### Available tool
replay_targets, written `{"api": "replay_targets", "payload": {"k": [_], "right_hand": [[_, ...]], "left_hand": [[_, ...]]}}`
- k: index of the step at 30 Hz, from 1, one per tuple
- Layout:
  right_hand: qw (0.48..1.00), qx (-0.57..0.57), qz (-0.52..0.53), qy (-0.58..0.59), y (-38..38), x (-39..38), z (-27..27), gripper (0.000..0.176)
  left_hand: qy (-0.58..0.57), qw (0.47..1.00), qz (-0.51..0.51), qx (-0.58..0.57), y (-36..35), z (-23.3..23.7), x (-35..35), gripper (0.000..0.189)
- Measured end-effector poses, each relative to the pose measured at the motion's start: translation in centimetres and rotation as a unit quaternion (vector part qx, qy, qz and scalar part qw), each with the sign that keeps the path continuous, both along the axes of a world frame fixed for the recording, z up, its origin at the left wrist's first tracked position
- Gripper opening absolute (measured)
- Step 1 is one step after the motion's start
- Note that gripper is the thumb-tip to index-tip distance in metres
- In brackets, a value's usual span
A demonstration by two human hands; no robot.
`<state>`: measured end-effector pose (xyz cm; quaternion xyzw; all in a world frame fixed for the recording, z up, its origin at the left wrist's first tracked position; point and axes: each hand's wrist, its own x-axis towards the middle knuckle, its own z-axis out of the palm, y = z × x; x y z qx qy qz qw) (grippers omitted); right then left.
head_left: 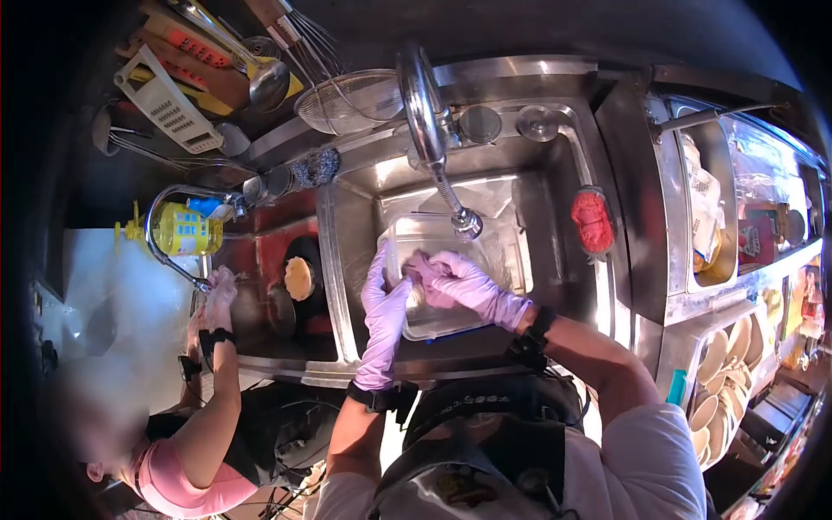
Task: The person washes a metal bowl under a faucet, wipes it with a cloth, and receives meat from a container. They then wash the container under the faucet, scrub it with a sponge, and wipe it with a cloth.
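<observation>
In the right sink basin, a clear plastic container [451, 325] is tilted under the faucet [468, 222]. My left hand [383, 290], in a pale purple glove, grips the container's left side, with its fingers along the wall. My right hand [475, 286], gloved the same way, is closed on a pinkish-purple cloth [431, 279] and presses it inside the container. Part of the cloth lies near my left thumb.
A co-worker in a pink sleeve [186, 472] stands at the left, gloved hands [218, 296] by a second faucet. A red sponge [592, 222] lies on the sink's right ledge. Strainers [351, 102] and utensils line the back; stacked bowls [718, 381] stand at the right.
</observation>
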<state>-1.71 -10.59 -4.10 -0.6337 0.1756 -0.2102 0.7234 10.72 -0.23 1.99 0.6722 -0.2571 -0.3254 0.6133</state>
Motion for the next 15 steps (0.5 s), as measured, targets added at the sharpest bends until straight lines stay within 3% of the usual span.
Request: {"api": "replay_targets", "payload": {"k": [1,3,5,7,8,11,13,14,15], "right_hand": [[0.990,-0.134,-0.044,-0.002,-0.1,0.3,1.2,0.024],[0.921,-0.388,-0.030,0.010,-1.1,0.6,3.2,0.028],[0.812,-0.582,-0.030,0.033,-3.3,0.8,3.6,0.026],[0.697,-0.713,-0.041,0.059,-5.2,1.3,2.0,0.020],[0.859,-0.511,-0.033,0.007,-5.3,1.8,-0.8,0.024],[0.932,-0.342,0.065,0.101,-5.8,-0.1,-0.9,0.024],[0.852,-0.466,0.108,0.211,-6.8,-1.8,-1.3,0.027],[0.866,-0.426,0.084,0.248,-6.9,-2.1,-1.6,0.027],[0.840,-0.461,0.065,0.277,-6.8,-2.5,-3.0,0.029]], "left_hand": [[-0.012,1.000,-0.009,0.003,0.0,0.2,-0.1,0.068],[-0.036,0.999,-0.031,0.003,-0.6,0.6,-0.6,0.068],[0.046,0.998,-0.028,0.027,-0.7,1.9,-1.1,0.069],[-0.023,0.999,-0.038,0.030,-0.7,1.4,-1.6,0.069],[-0.020,0.998,-0.039,0.050,-0.7,1.4,-1.6,0.069],[0.002,0.996,-0.041,0.073,-0.8,1.1,-1.6,0.068],[0.033,0.998,-0.036,0.036,-0.7,0.9,-1.3,0.068],[0.031,0.998,-0.043,0.039,-0.6,0.9,-0.9,0.069],[0.034,0.998,-0.039,0.044,-0.7,1.8,-1.1,0.069]]}}
